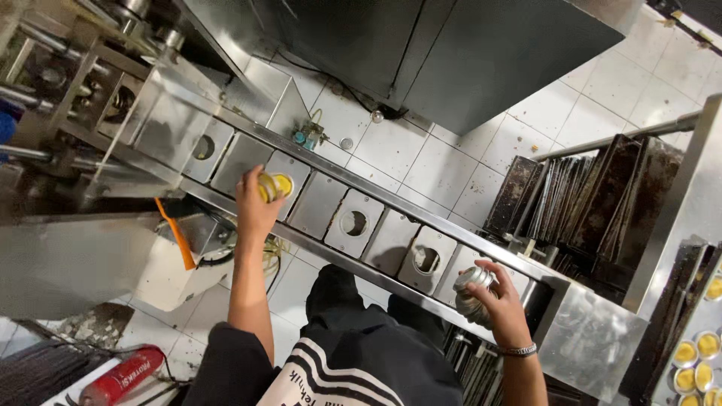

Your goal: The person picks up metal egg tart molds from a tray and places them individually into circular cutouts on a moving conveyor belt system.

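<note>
Foil cups stacked, gripped by right hand | left hand grips filled cup | steel conveyor, tiled floor

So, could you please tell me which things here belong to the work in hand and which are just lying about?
In use:
- left hand holding a filled foil cup
- right hand holding a stack of empty foil cups
- conveyor plates with round holes
- tray of filled cups

Lying about:
- red fire extinguisher
- dark baking trays stacked on edge
</note>
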